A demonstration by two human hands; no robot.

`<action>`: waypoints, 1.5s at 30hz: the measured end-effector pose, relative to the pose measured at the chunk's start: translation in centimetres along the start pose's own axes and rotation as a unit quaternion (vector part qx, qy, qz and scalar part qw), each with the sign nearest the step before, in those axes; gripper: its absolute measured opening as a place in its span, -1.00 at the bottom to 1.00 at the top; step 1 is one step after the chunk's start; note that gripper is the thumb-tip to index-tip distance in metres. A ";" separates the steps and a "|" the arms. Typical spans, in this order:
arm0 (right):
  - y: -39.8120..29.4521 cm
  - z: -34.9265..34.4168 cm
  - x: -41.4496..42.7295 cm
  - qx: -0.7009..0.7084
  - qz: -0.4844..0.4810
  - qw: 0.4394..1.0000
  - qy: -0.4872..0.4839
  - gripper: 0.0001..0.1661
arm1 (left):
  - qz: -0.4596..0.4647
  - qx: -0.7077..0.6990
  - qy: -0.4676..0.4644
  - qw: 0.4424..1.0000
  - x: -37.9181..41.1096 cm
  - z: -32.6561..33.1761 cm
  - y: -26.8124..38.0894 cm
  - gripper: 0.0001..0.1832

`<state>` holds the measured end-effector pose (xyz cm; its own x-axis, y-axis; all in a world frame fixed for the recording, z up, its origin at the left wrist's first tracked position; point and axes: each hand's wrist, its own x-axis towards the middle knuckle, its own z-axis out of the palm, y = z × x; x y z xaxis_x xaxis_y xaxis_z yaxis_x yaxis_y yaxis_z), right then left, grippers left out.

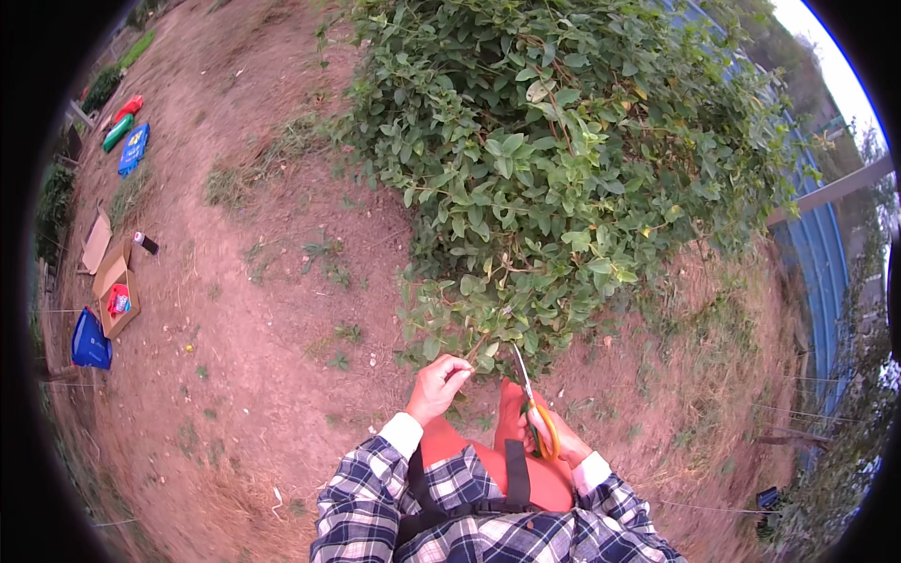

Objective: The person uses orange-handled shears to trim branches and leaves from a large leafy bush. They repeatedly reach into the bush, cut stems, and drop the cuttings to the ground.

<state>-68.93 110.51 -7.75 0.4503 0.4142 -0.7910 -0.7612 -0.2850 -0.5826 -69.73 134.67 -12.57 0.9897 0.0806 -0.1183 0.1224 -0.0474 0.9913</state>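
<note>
A dense leafy bush (535, 183) stands in front of me, its lower shoots reaching down close to my hands. At its near edge, my left hand (438, 388) pinches a thin brownish stem (479, 346) between thumb and fingers. My right hand (552, 433) grips a pair of scissors (531, 397) with orange and green handles. The scissors' blades point up toward the lowest leaves, just right of the pinched stem. The blades look nearly together, and leaves partly cover the area around their tips. My knees are below both hands.
Bare soil with weeds (327, 257) spreads to the left. Farther off lie an opened cardboard box (127, 320), a blue bag (91, 341), a dark canister (146, 243) and red, green and blue packages (134, 149). A blue metal fence (816, 246), wooden rail (845, 188) and thin wires are at right.
</note>
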 end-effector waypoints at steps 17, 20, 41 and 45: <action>-2.6 1.7 1.2 -0.151 0.043 0.986 0.052 -0.50 | 0.212 0.219 -0.055 0.951 -0.4 0.5 2.4 -0.87; -3.0 1.9 1.3 -0.149 0.031 0.987 0.053 -0.51 | 0.215 0.222 -0.053 0.949 -0.4 0.5 2.4 -0.87; -3.1 2.6 2.2 -0.096 0.068 0.990 0.073 -0.48 | 0.198 0.215 -0.060 0.954 0.0 0.7 2.2 -0.85; -2.1 1.3 1.8 -0.056 0.062 0.996 0.027 -0.50 | 0.201 0.218 -0.041 0.954 0.2 0.6 1.9 -0.85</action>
<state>-67.15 112.99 -7.67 0.3833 0.3240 -0.8649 -0.7566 -0.4269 -0.4952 -69.28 133.97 -10.77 0.9635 -0.1077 0.2452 -0.2667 -0.4687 0.8421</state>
